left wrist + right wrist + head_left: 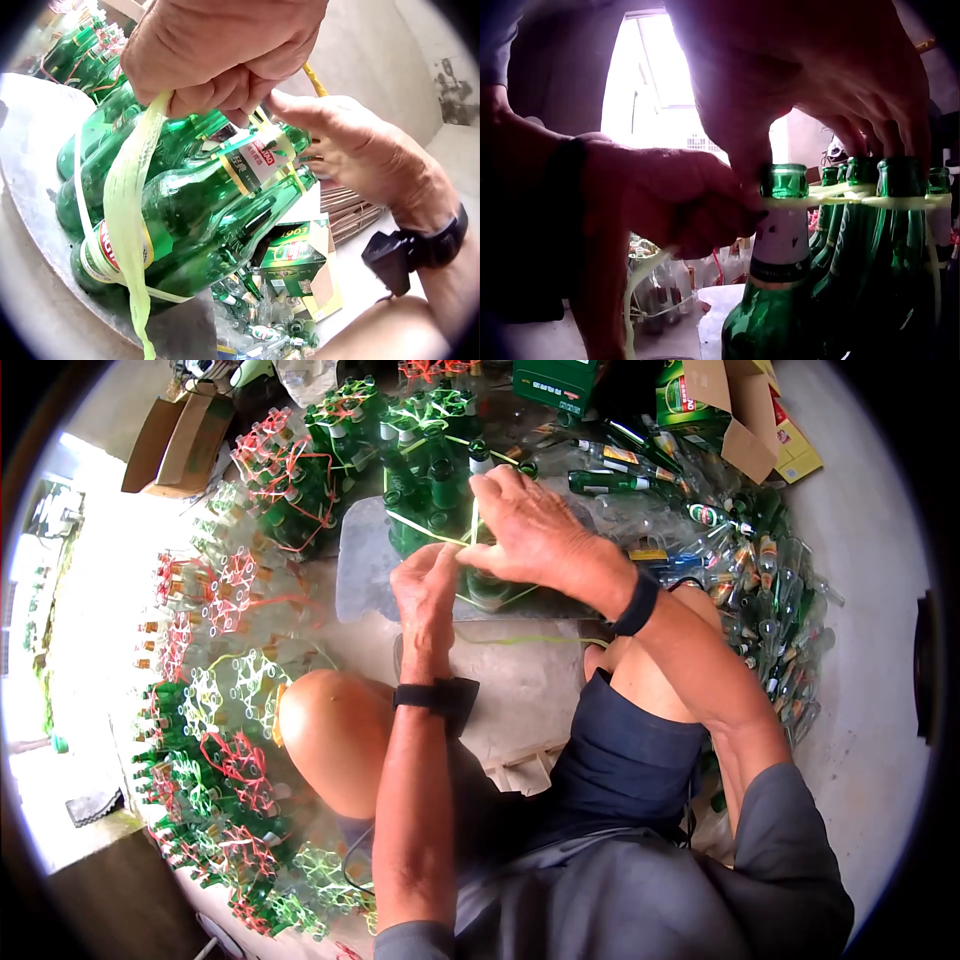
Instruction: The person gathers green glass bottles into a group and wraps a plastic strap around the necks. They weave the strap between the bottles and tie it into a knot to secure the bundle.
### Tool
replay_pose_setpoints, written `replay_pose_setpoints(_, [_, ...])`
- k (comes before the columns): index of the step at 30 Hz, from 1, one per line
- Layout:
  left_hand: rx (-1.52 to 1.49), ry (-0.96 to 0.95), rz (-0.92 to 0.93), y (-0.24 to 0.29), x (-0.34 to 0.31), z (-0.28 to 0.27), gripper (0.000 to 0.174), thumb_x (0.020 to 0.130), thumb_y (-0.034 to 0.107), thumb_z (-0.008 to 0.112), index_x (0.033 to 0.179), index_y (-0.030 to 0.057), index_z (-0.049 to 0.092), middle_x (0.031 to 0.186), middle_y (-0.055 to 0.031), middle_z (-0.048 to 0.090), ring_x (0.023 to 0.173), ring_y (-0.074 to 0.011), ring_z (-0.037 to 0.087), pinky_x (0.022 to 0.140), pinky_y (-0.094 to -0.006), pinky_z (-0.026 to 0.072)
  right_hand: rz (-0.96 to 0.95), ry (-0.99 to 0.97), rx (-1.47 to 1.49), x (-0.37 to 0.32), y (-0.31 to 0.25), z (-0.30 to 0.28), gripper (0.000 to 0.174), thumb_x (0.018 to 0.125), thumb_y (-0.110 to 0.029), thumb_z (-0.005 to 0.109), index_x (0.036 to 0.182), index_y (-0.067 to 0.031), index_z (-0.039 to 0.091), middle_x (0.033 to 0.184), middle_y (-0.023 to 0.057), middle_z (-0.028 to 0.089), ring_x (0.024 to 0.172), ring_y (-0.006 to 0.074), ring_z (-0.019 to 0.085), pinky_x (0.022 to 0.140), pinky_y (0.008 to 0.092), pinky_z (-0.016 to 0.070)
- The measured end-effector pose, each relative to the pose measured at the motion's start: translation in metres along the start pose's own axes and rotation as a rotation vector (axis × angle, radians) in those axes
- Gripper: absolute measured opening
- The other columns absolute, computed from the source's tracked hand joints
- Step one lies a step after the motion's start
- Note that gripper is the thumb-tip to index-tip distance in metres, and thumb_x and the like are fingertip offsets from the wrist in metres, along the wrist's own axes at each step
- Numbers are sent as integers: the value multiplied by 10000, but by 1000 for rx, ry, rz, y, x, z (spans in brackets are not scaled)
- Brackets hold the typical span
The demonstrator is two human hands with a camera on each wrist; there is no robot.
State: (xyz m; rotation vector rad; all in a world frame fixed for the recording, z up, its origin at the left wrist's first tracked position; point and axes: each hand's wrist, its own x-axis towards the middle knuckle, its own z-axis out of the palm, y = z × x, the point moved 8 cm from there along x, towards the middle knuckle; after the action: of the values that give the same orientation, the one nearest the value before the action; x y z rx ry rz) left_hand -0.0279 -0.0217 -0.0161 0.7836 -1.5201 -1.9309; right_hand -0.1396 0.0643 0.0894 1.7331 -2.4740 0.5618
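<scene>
Several green glass beer bottles (440,480) stand bundled on a grey board (362,560). A white band circles their lower bodies. A pale yellow-green plastic strap (832,200) runs round the necks. My left hand (424,585) pinches this strap beside the nearest neck, and its loose tail (129,202) hangs down from the fist. My right hand (540,530) arches over the bottle tops, thumb by the left fingertips at the near neck. In the right wrist view, the other right fingers (889,135) reach down behind the farther necks and are partly hidden there.
More tied bottle bundles with red and white straps (235,590) line the left side. Loose bottles (770,590) lie heaped at the right. Cardboard boxes (745,420) stand at the back right, and another box (180,445) at the back left. Bent knees (335,730) flank the board's near side.
</scene>
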Motion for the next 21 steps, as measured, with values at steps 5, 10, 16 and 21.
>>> replay_pose_setpoints(5, [-15, -39, -56, -1, 2, -5, 222, 994, 227, 705, 1014, 10, 750, 671, 103, 518, 533, 2, 353, 472, -211, 250, 10, 123, -6, -1, -4, 7, 555, 760, -338, 820, 1082, 32, 559, 1111, 223, 574, 1060, 400, 631, 896, 501, 544])
replay_pose_setpoints(10, [120, 13, -10, 7, 3, -12, 232, 976, 223, 722, 973, -5, 767, 700, 82, 572, 565, -8, 402, 495, -224, 284, 6, 219, -1, -2, -4, 10, 430, 737, -199, 754, 1046, 22, 552, 1096, 219, 567, 1028, 394, 620, 879, 499, 547])
replay_pose_setpoints(16, [171, 55, 119, 20, 3, -19, 220, 945, 170, 725, 938, -43, 781, 719, 50, 615, 626, -41, 459, 561, -242, 342, -2, 249, 41, 2, 1, 13, 376, 730, -138, 722, 1015, 28, 542, 1076, 236, 567, 1021, 408, 608, 886, 492, 542])
replay_pose_setpoints(21, [298, 10, 193, 34, 0, -17, 227, 941, 171, 720, 928, -50, 771, 697, 36, 605, 619, -49, 467, 551, -259, 365, -1, 270, 60, 1, 1, 12, 357, 734, -122, 707, 1012, 31, 542, 1071, 243, 568, 1018, 414, 605, 890, 491, 539])
